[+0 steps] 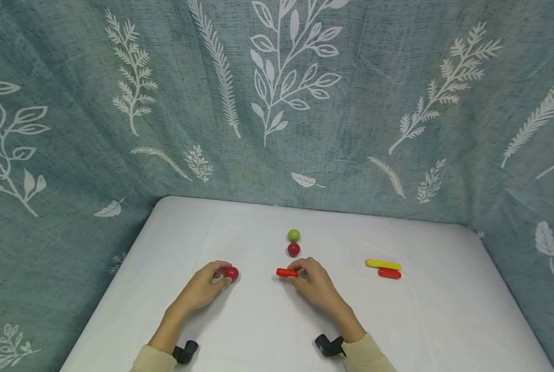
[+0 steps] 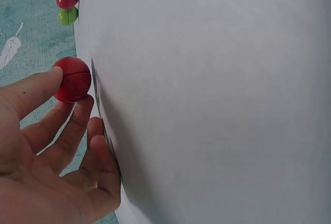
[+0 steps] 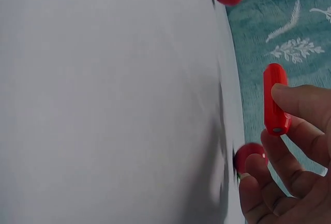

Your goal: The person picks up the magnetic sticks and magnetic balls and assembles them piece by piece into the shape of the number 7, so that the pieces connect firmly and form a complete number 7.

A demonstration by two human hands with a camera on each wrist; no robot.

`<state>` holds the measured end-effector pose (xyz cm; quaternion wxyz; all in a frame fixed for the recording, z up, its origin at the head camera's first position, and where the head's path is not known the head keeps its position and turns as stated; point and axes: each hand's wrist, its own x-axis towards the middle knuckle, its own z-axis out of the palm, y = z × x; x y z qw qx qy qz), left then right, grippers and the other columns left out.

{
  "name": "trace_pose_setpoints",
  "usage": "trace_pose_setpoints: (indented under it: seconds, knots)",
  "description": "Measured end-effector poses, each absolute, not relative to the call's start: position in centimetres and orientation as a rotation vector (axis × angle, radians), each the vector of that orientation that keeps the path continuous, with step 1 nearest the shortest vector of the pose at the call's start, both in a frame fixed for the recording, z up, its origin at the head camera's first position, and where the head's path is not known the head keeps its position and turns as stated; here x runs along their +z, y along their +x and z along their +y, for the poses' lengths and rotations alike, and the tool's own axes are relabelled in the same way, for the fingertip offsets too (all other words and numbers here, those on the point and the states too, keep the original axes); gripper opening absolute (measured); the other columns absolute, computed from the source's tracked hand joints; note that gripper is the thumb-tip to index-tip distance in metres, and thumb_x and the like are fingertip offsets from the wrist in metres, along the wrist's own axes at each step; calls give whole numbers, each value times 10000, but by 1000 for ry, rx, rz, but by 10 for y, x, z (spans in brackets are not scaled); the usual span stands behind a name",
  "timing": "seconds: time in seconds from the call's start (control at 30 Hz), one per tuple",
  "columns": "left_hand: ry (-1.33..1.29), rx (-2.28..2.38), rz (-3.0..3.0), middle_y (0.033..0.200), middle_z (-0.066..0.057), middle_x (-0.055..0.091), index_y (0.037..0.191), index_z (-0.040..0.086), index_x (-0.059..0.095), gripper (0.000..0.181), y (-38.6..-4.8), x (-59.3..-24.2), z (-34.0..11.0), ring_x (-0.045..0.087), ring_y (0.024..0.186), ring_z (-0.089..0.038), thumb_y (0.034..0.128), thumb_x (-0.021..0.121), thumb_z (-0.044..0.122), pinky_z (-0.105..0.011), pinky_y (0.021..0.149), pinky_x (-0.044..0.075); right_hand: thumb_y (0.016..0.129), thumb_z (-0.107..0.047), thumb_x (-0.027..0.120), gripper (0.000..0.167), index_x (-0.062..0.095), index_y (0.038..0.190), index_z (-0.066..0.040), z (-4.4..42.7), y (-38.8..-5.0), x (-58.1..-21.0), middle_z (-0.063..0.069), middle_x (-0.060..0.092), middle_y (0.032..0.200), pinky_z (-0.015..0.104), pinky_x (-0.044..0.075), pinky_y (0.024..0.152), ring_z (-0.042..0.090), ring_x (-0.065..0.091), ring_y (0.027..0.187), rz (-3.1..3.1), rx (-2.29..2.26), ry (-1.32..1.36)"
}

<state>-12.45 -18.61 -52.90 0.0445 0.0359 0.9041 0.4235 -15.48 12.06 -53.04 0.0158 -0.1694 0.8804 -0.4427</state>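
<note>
My left hand [image 1: 203, 287] pinches a shiny red ball [image 1: 232, 273] between thumb and fingers, left of the table's middle. A thin seam runs around this ball [image 2: 75, 80] in the left wrist view. My right hand [image 1: 314, 284] holds a short red stick [image 1: 287, 273] by thumb and fingertips, its free end pointing left. In the right wrist view the stick [image 3: 275, 99] shows a small grey dot on its near end. Just beyond the right hand, a second red ball [image 1: 293, 249] lies in front of a green ball [image 1: 293, 235].
To the right, a yellow stick [image 1: 383, 264] and another red stick [image 1: 389, 274] lie side by side. A white cloth covers the table [image 1: 254, 330]. Behind it hangs a blue-green curtain [image 1: 240, 165] with white leaf prints. Black cameras [image 1: 186, 352] are worn at both wrists.
</note>
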Motion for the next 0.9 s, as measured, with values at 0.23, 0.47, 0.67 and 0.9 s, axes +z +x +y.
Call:
trace_pose_setpoints:
  seconds: [0.23,0.47,0.67,0.9]
  knots:
    - [128,1308,2748,1175,-47,664,1268,78,641,348,-125,-529,-186,585,1117,-282,939,715,162,-517,942,461,875,-82,765,187,705,1034,-162,99,-154,-534,-47,604,992,373,491,798,221,568,925,2684,-1376,-607]
    - [98,1285,2743,1180,-31,659,1272,101,646,350,-126,-530,-184,581,1119,-270,940,716,183,-511,954,466,886,-121,765,162,713,1036,-156,81,-154,-535,-44,608,987,384,492,801,228,577,913,2636,-1406,-651]
    - [82,1288,2732,1202,-41,649,1277,99,642,355,-125,-531,-184,579,1117,-271,941,716,188,-510,950,476,893,-131,755,154,712,1041,-144,68,-156,-537,-43,599,957,319,470,754,205,552,878,2624,-1366,-666]
    - [92,1292,2730,1205,-39,651,1274,110,645,346,-126,-533,-185,582,1123,-276,944,712,188,-523,951,473,894,-125,749,134,713,1023,-123,53,-158,-539,-36,582,924,298,450,715,194,534,848,2613,-1306,-669]
